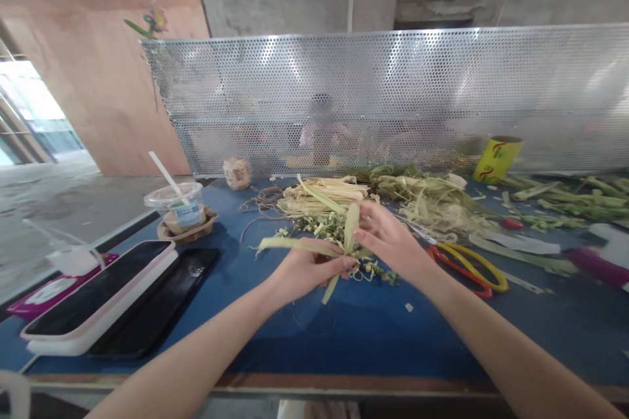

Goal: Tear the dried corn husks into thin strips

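Note:
My left hand point(314, 267) is closed around the base of several pale green husk strips point(352, 226) over the middle of the blue table. One strip sticks out to the left across the fingers, another stands upright, and a short end points down. On the right side of the upright strip, my right hand point(386, 236) has its fingers bent and its thumb against the strip. Small green flower sprigs point(327, 226) lie just behind the hands. Behind those sits a pile of pale yellow husk strips point(322, 196).
Scissors with yellow and red handles point(474, 268) lie at the right. Loose husks point(427, 200) spread toward the yellow roll point(497, 158). At the left are phones point(103, 288) and a lidded cup point(179, 203). A perforated metal screen point(354, 98) rises behind the blue table point(363, 347).

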`<state>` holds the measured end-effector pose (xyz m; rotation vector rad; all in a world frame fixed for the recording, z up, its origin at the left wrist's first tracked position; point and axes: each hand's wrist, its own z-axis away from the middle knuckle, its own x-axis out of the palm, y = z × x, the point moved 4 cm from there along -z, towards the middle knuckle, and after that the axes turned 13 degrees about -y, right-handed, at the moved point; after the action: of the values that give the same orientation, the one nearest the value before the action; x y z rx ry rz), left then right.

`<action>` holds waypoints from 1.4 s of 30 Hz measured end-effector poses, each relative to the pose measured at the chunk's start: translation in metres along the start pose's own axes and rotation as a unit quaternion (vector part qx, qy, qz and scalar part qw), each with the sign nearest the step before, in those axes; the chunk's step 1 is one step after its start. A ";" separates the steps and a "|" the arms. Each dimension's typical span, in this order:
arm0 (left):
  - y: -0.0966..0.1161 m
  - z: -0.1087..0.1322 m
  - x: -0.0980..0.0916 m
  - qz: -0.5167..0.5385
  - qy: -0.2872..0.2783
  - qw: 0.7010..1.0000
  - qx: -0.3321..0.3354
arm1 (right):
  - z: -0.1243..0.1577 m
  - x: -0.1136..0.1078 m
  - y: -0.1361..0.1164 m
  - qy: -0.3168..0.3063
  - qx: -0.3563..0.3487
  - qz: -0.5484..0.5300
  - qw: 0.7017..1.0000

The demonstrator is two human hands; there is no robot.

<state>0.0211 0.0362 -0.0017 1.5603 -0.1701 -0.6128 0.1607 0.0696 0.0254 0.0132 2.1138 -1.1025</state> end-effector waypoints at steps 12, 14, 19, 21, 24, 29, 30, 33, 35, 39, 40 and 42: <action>-0.003 -0.002 0.002 -0.097 0.017 0.993 0.062 | -0.006 0.013 -0.028 0.021 -0.108 0.136 0.985; -0.003 -0.002 0.003 -0.093 0.015 0.993 0.071 | -0.007 0.013 -0.029 0.032 -0.109 0.130 0.985; -0.005 -0.005 0.003 -0.045 0.000 0.996 0.075 | -0.006 0.015 -0.034 0.069 -0.136 0.176 0.972; -0.006 -0.005 -0.002 0.015 0.040 0.997 0.062 | 0.002 0.010 -0.037 0.149 -0.163 0.239 0.946; -0.005 -0.002 -0.013 0.110 0.123 0.985 0.059 | 0.020 0.008 -0.042 0.245 -0.221 0.347 0.878; 0.002 0.002 -0.017 0.151 0.131 0.975 0.091 | 0.015 0.030 -0.021 0.092 -0.116 0.400 0.905; 0.004 0.002 -0.017 0.146 0.133 0.976 0.095 | 0.013 0.034 -0.016 0.062 -0.089 0.378 0.920; 0.007 0.005 -0.018 0.128 0.142 0.978 0.089 | 0.008 0.043 -0.008 -0.033 -0.068 0.300 0.951; 0.007 0.005 -0.019 0.124 0.144 0.978 0.083 | 0.007 0.043 -0.007 -0.067 -0.068 0.262 0.960; 0.005 0.004 -0.021 0.158 0.131 0.975 0.085 | 0.008 0.037 -0.005 -0.108 -0.067 0.235 0.964; 0.005 0.004 -0.022 0.164 0.127 0.975 0.084 | 0.008 0.036 -0.005 -0.120 -0.073 0.234 0.962; 0.004 0.002 -0.023 0.162 0.128 0.975 0.083 | 0.009 0.034 -0.006 -0.138 -0.085 0.236 0.958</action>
<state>0.0012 0.0448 0.0082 1.7109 -0.2798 -0.1418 0.1392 0.0493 0.0054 0.2543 1.8152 -0.5998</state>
